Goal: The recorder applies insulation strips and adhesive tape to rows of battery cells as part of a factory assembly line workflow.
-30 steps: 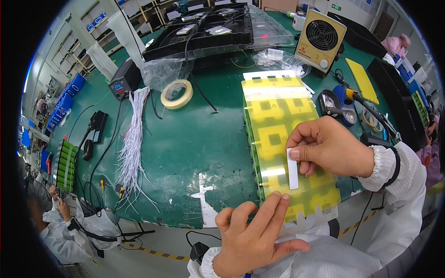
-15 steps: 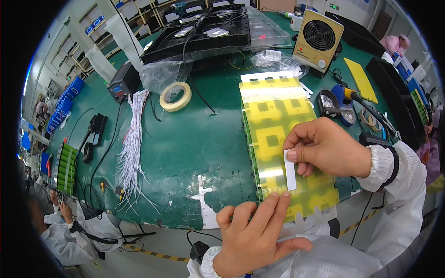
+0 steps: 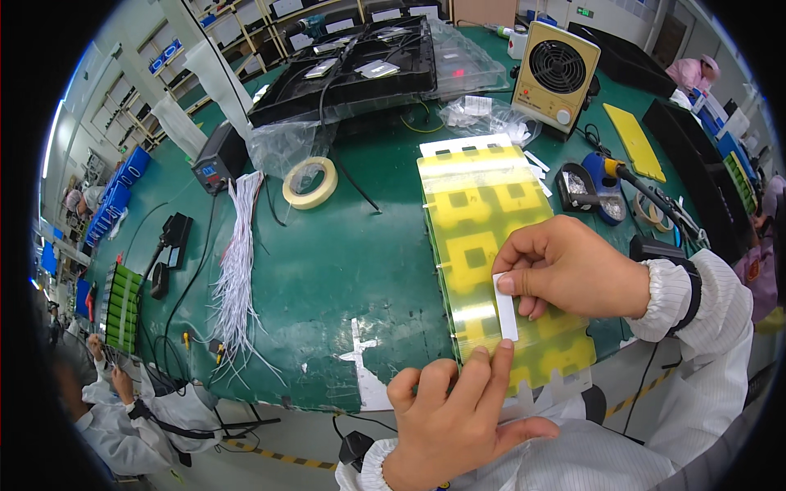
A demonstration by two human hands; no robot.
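Right hand (image 3: 573, 274) fingertips pinch a white strip (image 3: 505, 306) onto the yellow panel (image 3: 491, 245), the left hand (image 3: 450, 417) presses its near end with extended fingers, on a green workbench (image 3: 327, 270) by a black tray (image 3: 344, 78) of small parts.

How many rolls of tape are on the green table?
2. A cream ring-shaped tape roll lies near the bundle of thin white wires. A smaller brownish tape roll sits at the right, beside the soldering stand. Others may be hidden.
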